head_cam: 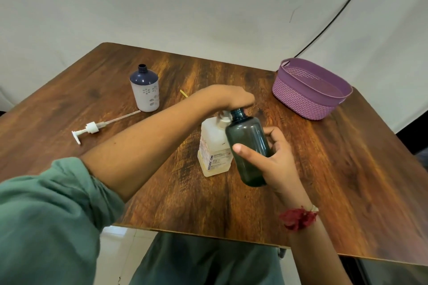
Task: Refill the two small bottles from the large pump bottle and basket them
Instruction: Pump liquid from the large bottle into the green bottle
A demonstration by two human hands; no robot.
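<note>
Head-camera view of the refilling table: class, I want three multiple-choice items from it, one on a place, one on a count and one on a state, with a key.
1. Where does the purple woven plastic basket stand?
A. At the far right corner of the brown wooden table
B. On the floor
C. On the person's lap

2. How many bottles are in view?
A. One
B. Three
C. Five

3. How is the small white-and-navy plastic bottle?
A. Lying on its side
B. Inside the basket
C. Upright with its neck uncapped

Key:
1 A: the basket sits by the table's far right edge.
2 B: there are the white-and-navy bottle, the large pale square pump bottle and the small dark translucent plastic bottle gripped by the right hand.
3 C: it stands on its base at the far left, and its threaded neck is bare.
</note>
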